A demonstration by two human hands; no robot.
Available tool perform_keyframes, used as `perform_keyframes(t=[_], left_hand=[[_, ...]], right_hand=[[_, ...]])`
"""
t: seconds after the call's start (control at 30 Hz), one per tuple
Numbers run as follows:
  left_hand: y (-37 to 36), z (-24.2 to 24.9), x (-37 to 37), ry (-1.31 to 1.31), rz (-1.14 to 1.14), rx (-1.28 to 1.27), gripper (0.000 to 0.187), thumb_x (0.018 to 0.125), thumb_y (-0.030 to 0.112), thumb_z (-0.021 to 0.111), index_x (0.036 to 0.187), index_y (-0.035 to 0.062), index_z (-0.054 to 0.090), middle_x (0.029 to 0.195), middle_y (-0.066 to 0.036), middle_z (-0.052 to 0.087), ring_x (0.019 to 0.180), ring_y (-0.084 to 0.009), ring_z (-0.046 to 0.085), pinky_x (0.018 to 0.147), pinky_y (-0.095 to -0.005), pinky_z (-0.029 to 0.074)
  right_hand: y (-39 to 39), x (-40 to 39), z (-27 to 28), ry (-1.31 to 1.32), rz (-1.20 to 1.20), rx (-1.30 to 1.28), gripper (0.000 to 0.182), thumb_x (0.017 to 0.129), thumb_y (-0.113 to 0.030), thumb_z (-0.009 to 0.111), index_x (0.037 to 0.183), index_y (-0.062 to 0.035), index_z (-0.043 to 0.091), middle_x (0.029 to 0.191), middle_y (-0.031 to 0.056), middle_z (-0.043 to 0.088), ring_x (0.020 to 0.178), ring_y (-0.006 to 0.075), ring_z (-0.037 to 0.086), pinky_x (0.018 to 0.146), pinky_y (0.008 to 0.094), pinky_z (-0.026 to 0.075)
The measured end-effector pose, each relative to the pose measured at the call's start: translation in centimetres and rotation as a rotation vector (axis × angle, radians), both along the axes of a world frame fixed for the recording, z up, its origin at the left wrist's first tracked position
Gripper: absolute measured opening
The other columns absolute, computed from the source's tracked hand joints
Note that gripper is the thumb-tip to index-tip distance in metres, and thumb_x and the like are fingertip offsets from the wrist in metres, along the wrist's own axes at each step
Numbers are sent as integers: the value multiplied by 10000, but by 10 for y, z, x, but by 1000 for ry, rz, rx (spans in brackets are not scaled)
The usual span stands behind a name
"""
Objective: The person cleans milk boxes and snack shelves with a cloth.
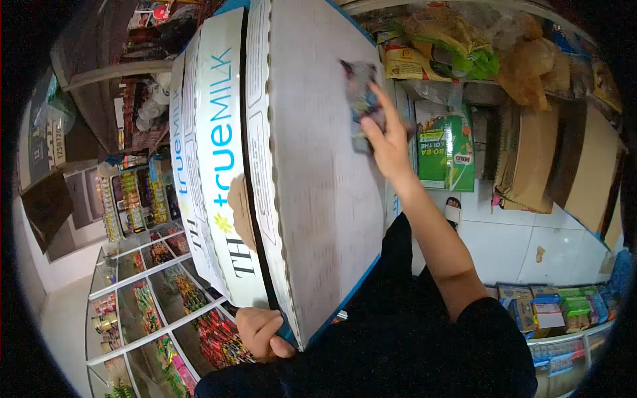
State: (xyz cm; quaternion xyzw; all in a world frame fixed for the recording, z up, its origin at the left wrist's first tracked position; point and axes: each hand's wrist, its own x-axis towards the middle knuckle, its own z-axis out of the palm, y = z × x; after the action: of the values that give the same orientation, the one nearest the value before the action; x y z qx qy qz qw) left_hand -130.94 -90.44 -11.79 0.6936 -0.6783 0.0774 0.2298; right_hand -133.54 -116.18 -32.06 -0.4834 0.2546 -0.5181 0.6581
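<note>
A large white carton (328, 186) printed with "TH true MILK" is tilted in front of me, filling the middle of the view. Brown cardboard shows through a torn patch (243, 211) on its lettered side. My left hand (264, 333) is closed on the carton's lower corner, thumb and fingers gripping its edge. On the broad white face, my right hand (390, 140) presses a dark, patterned rag (361, 99); fingers and cloth are blurred by motion. Faint dark streaks run across that face.
Divided display bins (156, 298) with many small packets stand at left. An opened brown box (48, 205) juts in above them. To the right are a green Milo carton (446, 149), brown cardboard boxes (531, 156), plastic bags and a glass case (557, 348) with small packs.
</note>
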Motion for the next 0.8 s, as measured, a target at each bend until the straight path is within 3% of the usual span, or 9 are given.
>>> perform_keyframes(t=[0.13, 0.2, 0.27, 0.37, 0.43, 0.5, 0.63, 0.7, 0.8], left_hand=[[4, -4, 5, 21, -36, -17, 232, 780, 209, 431, 761, 6, 542, 675, -117, 560, 507, -213, 505, 502, -325, 366], [1, -1, 2, 24, -50, -4, 226, 783, 197, 432, 769, 2, 546, 675, -117, 560, 502, -215, 505, 508, -333, 376], [-3, -1, 0, 33, -35, -1, 216, 780, 185, 436, 775, 1, 548, 677, -116, 561, 508, -218, 508, 515, -335, 381], [-1, 2, -3, 56, -10, 48, 179, 762, 153, 455, 776, 13, 566, 700, -106, 572, 590, -237, 530, 573, -339, 398], [-6, 3, -11, 44, 76, 34, 173, 755, 152, 471, 779, 19, 579, 714, -103, 579, 603, -239, 530, 580, -347, 398], [-7, -4, -14, 12, 109, -61, 170, 721, 146, 490, 774, 22, 594, 706, -101, 586, 583, -234, 528, 567, -344, 396], [-13, -16, -11, -4, 84, -286, 177, 703, 163, 505, 710, 33, 625, 629, -68, 566, 524, -217, 515, 503, -312, 380], [-16, -18, -11, -4, 60, -371, 170, 695, 161, 512, 686, 34, 624, 603, -61, 559, 512, -208, 516, 490, -304, 377], [-18, -20, -11, 3, 55, -454, 151, 679, 150, 522, 665, 36, 620, 576, -57, 547, 486, -207, 509, 473, -297, 371]], right_hand=[[106, -43, -37, 109, 162, 204, 584, 744, -119, 590, 1280, -41, 374, 1331, 203, 337, 1261, 331, 286, 1022, 427, 222], [136, -70, -4, 191, 235, -189, 624, 713, -219, 644, 1260, -61, 391, 1359, 216, 290, 1262, 379, 269, 1019, 454, 221], [145, -69, 26, -109, 123, -417, 441, 719, -346, 635, 1080, -122, 514, 1327, 207, 347, 1255, 384, 283, 1004, 514, 227], [111, -59, 54, -208, 113, -614, 420, 729, -315, 626, 1058, -79, 516, 1301, 187, 390, 1233, 383, 318, 986, 505, 266], [84, -39, 51, -212, 9, -562, 422, 746, -239, 598, 1109, -48, 499, 1278, 187, 408, 1215, 380, 338, 1000, 459, 264], [81, -37, 38, 53, 81, -54, 497, 752, -127, 534, 1222, -24, 409, 1305, 199, 358, 1235, 373, 296, 1026, 408, 225], [132, -66, -27, 352, 218, -124, 628, 740, -60, 474, 1310, 35, 227, 1379, 235, 176, 1296, 363, 153, 1058, 390, 131], [163, -96, -28, 343, 461, -55, 631, 736, -44, 481, 1306, 47, 227, 1377, 259, 159, 1304, 365, 135, 1057, 404, 128], [187, -117, 0, 320, 525, -383, 598, 729, -31, 506, 1274, 24, 267, 1371, 285, 144, 1280, 417, 169, 1043, 434, 170]])
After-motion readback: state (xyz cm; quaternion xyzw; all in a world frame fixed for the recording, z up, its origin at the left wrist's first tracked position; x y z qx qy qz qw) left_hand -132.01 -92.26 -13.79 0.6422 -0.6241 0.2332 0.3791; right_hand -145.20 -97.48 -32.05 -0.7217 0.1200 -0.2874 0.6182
